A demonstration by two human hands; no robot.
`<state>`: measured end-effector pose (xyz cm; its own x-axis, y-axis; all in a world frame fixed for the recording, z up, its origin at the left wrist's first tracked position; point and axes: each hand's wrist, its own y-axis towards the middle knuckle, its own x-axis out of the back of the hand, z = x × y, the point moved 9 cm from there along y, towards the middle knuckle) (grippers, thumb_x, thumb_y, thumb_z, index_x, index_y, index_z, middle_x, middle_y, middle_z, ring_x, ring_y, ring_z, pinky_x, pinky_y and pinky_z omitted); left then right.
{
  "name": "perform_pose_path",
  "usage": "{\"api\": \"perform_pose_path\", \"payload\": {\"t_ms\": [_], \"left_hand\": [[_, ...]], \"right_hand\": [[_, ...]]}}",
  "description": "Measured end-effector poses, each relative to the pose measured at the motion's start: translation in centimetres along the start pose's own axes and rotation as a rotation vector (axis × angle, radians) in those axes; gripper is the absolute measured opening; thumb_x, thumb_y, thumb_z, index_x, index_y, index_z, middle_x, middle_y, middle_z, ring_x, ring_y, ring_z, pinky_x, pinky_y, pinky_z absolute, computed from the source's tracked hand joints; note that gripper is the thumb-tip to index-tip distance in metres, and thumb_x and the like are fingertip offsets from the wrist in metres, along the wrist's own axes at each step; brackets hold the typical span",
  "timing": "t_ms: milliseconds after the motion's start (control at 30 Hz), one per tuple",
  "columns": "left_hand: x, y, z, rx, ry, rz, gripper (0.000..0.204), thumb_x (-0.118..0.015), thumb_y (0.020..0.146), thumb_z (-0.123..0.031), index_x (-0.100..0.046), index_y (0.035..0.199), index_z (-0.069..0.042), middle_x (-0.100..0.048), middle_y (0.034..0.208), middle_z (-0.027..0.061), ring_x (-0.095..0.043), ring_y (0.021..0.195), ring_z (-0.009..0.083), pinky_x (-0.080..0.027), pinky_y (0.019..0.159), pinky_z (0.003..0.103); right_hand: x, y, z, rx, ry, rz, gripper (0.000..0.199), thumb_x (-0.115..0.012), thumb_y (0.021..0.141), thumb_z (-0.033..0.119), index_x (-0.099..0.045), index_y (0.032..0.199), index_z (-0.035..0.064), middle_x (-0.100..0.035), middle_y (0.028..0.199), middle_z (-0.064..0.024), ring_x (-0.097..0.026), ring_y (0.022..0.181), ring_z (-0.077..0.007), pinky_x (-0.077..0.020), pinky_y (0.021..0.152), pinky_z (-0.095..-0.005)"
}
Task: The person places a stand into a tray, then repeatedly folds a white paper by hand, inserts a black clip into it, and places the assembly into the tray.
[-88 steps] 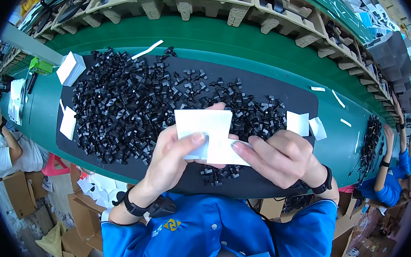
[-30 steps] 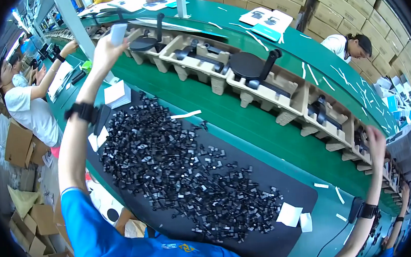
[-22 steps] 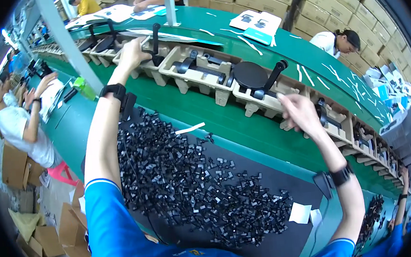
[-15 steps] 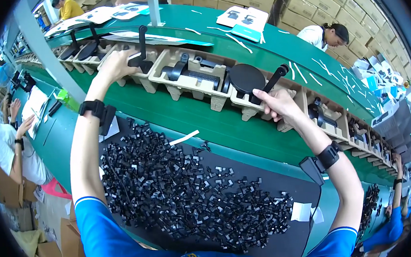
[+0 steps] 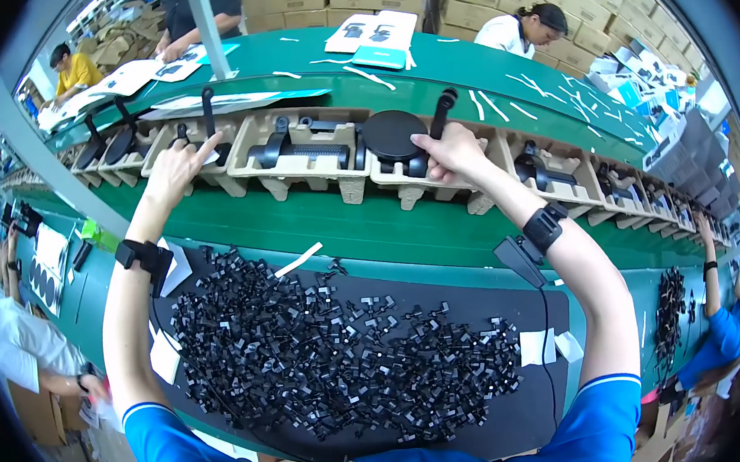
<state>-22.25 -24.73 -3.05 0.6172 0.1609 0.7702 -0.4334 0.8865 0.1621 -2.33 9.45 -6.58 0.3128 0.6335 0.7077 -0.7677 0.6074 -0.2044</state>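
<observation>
My right hand point(image 5: 455, 151) is closed around the lower end of a slanting black post point(image 5: 443, 110), its thumb by the edge of a round black disc point(image 5: 393, 136). The disc lies over a moulded brown pulp tray point(image 5: 390, 172). My left hand point(image 5: 176, 170) is over another pulp tray further left, its index finger stretched toward the foot of an upright black post point(image 5: 208, 112); I see nothing held in it. Between my hands sits a tray with a black ribbed cylinder point(image 5: 316, 155) and other black parts in its hollows.
Below the green conveyor belt point(image 5: 300, 223), a large heap of small black clips point(image 5: 328, 356) covers a dark mat point(image 5: 531, 401). More trays continue left and right along the belt. Paper sheets and white strips lie on the far green table point(image 5: 304, 54). Other people work around it.
The view has shifted, so trays and posts appear further left. My left hand's fingers have drawn in, leaving the index finger extended. My right hand still grips the slanting post.
</observation>
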Motion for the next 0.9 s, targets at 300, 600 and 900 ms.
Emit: {"api": "perform_pose_path", "payload": {"t_ms": [300,600,900], "left_hand": [[5.0,-3.8,6.0,0.406,-0.316,-0.345,0.057,-0.063,0.077,-0.006,-0.047,0.131,-0.013,-0.065,0.091,0.0155,-0.063,0.078,0.0280,-0.051,0.066,0.032],[14.5,1.2,-0.6,0.585,-1.320,-0.408,0.045,-0.066,0.080,-0.016,-0.055,0.121,0.001,-0.065,0.097,0.0098,-0.061,0.082,0.0141,-0.048,0.074,0.026],[19.4,14.9,-17.7,0.335,-1.749,-0.360,0.040,-0.072,0.073,-0.021,-0.062,0.104,0.003,-0.065,0.089,0.0069,-0.060,0.077,0.0130,-0.048,0.073,0.026]], "right_hand": [[15.2,-4.2,0.5,0.390,-0.161,-0.519,0.044,-0.057,0.088,0.032,-0.048,0.102,-0.0085,-0.062,0.070,-0.0125,-0.062,0.045,-0.0228,-0.0502,0.043,-0.0293],[26.7,-8.9,-18.6,-0.120,0.596,-0.456,0.036,-0.064,0.084,0.022,-0.051,0.108,-0.0017,-0.058,0.088,-0.0132,-0.062,0.073,-0.0179,-0.0535,0.054,-0.0296],[29.7,-7.9,-18.0,0.327,-0.620,-0.871,0.025,-0.067,0.073,0.012,-0.060,0.091,-0.0035,-0.063,0.085,-0.0237,-0.063,0.085,-0.0351,-0.0517,0.070,-0.0411]]}}
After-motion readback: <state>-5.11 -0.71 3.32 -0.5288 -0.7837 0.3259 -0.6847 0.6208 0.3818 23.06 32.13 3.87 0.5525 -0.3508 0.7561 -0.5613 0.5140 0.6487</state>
